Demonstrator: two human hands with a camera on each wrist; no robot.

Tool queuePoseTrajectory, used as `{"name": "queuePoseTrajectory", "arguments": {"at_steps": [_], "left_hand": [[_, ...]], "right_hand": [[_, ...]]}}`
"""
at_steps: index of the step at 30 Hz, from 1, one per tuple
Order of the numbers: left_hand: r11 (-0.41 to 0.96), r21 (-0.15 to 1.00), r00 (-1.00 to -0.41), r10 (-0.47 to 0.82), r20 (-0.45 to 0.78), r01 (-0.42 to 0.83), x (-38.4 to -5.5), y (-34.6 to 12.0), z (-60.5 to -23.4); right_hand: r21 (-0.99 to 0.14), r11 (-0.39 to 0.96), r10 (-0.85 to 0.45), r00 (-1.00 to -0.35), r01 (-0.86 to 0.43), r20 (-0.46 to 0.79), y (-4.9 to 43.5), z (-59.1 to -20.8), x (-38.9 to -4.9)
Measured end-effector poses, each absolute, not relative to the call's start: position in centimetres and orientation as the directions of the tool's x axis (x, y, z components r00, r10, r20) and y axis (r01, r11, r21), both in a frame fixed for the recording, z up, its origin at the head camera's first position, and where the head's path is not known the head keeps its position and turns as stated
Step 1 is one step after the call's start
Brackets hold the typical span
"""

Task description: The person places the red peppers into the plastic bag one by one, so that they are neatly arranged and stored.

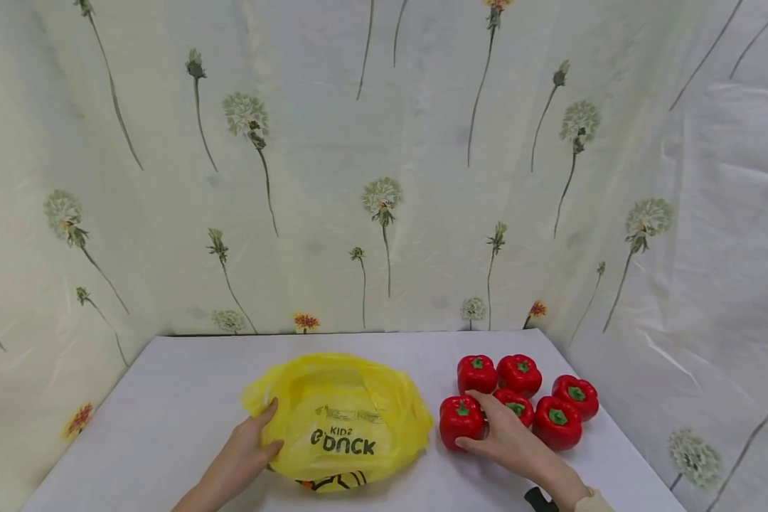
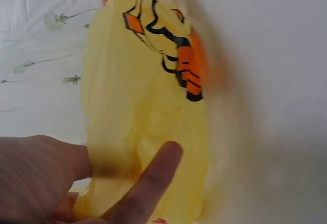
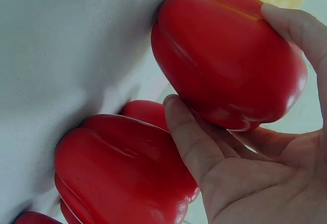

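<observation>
A yellow plastic bag (image 1: 393,455) with dark lettering lies spread on the white table, left of the peppers. My left hand (image 1: 248,446) holds it by the left edge. Close up in the left wrist view, fingers lie against the bag (image 2: 122,91) and its orange and black print. To the right, my right hand (image 1: 508,439) grips the nearest-left red bell pepper (image 1: 459,425), thumb on one side and fingers on the other. The right wrist view shows that pepper (image 3: 230,55) between thumb and fingers, beside another red pepper (image 3: 120,165).
Several more red bell peppers (image 1: 557,424) cluster around and behind my right hand, up to the table's right side. A black object (image 1: 540,499) lies partly hidden by my right forearm. A flower-printed curtain (image 1: 307,213) surrounds the white table (image 1: 179,398).
</observation>
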State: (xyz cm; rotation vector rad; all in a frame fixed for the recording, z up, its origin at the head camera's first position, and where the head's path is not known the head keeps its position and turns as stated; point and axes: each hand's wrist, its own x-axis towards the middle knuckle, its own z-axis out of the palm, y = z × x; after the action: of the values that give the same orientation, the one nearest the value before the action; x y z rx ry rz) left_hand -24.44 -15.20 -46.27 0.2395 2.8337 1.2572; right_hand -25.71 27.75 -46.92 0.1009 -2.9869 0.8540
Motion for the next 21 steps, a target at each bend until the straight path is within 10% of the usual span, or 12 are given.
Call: {"name": "queuePoseTrajectory", "arguments": {"at_steps": [21], "left_hand": [[0.689,0.717,-0.990,0.140,0.011,0.105,-24.1,-14.3,-43.4]], "right_hand": [[-0.529,0.847,-0.045,-0.998,-0.055,0.031,27.9,-46.8,-25.7]]}}
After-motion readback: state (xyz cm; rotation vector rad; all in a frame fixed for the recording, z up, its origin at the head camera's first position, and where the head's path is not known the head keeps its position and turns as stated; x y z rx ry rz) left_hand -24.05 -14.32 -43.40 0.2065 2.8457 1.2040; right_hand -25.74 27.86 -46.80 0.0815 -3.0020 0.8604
